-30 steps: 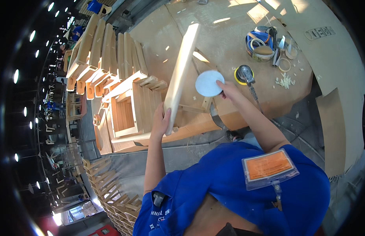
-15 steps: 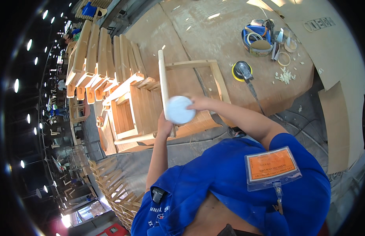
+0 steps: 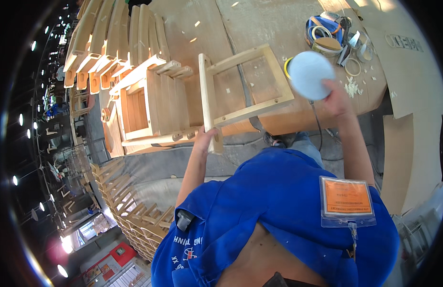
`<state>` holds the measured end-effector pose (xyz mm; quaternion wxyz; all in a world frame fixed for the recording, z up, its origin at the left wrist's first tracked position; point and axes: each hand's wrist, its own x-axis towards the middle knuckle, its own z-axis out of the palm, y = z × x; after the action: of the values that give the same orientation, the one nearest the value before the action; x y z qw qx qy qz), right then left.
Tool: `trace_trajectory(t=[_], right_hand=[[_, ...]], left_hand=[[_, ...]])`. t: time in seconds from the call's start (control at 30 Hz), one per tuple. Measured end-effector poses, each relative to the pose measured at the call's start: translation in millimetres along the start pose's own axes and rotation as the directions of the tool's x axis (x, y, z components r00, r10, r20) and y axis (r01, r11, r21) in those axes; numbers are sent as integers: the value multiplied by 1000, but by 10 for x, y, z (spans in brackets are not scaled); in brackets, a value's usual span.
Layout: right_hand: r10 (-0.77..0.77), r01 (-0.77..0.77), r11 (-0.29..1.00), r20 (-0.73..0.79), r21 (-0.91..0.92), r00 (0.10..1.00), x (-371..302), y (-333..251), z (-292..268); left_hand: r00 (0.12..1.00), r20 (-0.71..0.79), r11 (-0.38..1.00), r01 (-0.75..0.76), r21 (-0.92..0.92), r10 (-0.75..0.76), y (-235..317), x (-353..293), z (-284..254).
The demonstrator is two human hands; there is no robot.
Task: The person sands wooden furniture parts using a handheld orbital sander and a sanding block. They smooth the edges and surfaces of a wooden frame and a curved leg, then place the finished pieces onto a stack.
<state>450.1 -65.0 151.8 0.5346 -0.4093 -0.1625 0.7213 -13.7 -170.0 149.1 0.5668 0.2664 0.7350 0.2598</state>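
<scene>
My left hand [image 3: 205, 139] is closed around the near end of a pale wooden frame [image 3: 206, 97], whose thick rail runs away from me with a rectangle of bars to its right. In my right hand [image 3: 337, 98] is a round white sanding disc [image 3: 311, 75], pinched at its near right edge. The disc is held over the table, right of the frame and apart from it. Behind the disc, the yellow edge of a sander [image 3: 289, 68] shows; most of the sander is hidden. Its dark cord [image 3: 318, 125] hangs off the table edge.
A blue basket [image 3: 322, 33] of tape rolls and tools stands at the far right, near a loose ring [image 3: 353, 67] and wood chips [image 3: 352, 87]. Wooden chair parts [image 3: 95, 40] are stacked at the left, beside an assembled piece [image 3: 135, 112]. Cardboard [image 3: 396, 162] lies at the right.
My right hand has moved right with the sanding disc, away from the frame's rail to over the sander. The frame is tilted differently, and my left hand still grips it.
</scene>
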Motion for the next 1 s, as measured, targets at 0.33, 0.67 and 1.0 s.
trace_trajectory(t=[0.33,0.67,1.0], right_hand=[[-338,329,940,-125,-86,933,-89,-786,-365],[39,-24,976,-67,215,997,33,-162,378],[222,-225,956,35,191,974,153,182,696]], left_hand=[[823,567,901,224,-371,29,80,-299,85],[835,545,929,260,-264,-78,-184,-144,29],[866,458,916,332,-225,-201,-533,19,3]])
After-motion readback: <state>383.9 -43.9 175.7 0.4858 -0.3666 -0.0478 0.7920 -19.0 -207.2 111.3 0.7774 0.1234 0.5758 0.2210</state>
